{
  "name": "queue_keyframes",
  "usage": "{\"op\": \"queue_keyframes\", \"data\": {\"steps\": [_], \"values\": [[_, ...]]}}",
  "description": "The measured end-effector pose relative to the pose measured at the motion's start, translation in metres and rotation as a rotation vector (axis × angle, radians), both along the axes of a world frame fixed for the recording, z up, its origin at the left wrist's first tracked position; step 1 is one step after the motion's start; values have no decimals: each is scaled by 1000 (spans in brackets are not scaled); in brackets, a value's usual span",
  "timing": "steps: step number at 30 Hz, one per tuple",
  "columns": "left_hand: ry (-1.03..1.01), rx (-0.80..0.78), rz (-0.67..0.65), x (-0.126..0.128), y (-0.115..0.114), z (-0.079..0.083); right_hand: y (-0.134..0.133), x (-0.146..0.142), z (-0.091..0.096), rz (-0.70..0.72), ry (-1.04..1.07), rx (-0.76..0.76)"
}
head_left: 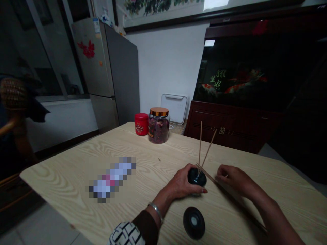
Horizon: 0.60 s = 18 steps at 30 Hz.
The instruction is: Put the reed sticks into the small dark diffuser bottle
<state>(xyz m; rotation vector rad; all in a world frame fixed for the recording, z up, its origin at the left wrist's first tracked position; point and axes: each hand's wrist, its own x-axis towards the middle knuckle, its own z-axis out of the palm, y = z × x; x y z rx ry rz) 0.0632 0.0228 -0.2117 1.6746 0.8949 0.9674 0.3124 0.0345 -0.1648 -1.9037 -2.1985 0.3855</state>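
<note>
My left hand point(182, 184) is wrapped round a small dark round holder point(197, 178) standing on the light wooden table point(76, 170). Two thin sticks point(204, 149) rise upright out of the holder, spreading apart. My right hand point(236, 180) lies just right of the holder with its fingers pinched on another thin stick point(208, 174) that slants towards the holder's top. A dark round lid point(193, 223) lies flat on the table in front of the holder, near my left wrist.
At the table's far edge stand a red tin point(141, 124) and a glass jar point(158, 126) with a copper lid. A blurred flat object point(112, 178) lies at left. A fridge point(107, 71) and a fish tank point(255, 68) stand behind.
</note>
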Motion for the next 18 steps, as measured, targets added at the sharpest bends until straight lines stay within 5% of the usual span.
{"op": "queue_keyframes", "data": {"steps": [7,18], "values": [[0,9,7,1,1,-2,3,4,-32,-77,-135,-68],[40,23,26,0,0,-1,2,2,-25,-76,-122,-86]]}}
